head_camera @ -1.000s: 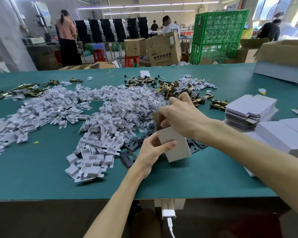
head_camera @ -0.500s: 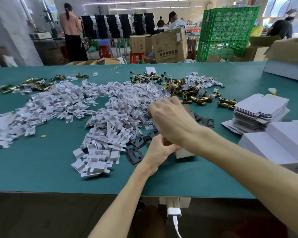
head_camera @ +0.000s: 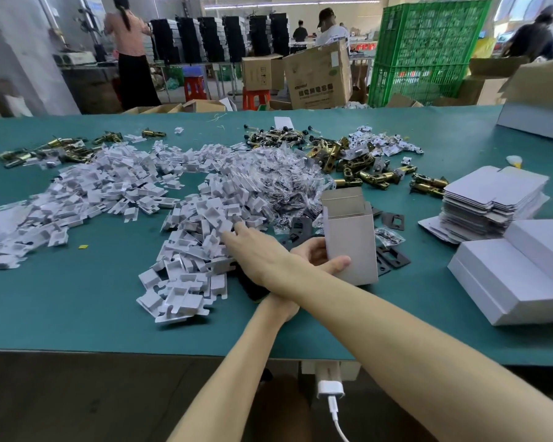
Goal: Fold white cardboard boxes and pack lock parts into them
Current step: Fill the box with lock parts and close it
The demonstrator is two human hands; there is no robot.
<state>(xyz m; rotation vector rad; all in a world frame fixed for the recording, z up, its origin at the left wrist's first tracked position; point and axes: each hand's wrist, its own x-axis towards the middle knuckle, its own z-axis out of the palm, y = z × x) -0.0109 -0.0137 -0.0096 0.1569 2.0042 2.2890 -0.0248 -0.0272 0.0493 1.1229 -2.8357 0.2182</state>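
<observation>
Half a second before, both hands were bunched together over the box, the right one covering it while the flaps were worked. Now the box [head_camera: 348, 240] stood upright in the left hand [head_camera: 315, 255], right of centre on the near part of the table [head_camera: 77, 298]. Its top flaps were up and its mouth was open. The left hand's fingers curled round the box's lower left side, with the thumb pressed across its front face.

The right hand [head_camera: 259, 250] had let go and crossed over the left forearm. Its fingers were stretched out flat and its fingertips [head_camera: 235, 228] touched the right edge of the pile of white card inserts [head_camera: 198, 237]. It seemed to hold nothing yet.

This suggested the folding of this box was finished, at least at its bottom end, and the packing had begun with an insert as the first piece. The black plates [head_camera: 393, 220] and brass latches [head_camera: 374, 178] lay just beyond the box and were still to go in. The stack of flat blanks [head_camera: 492, 199] waited at the right, with closed boxes [head_camera: 517, 275] nearer.
</observation>
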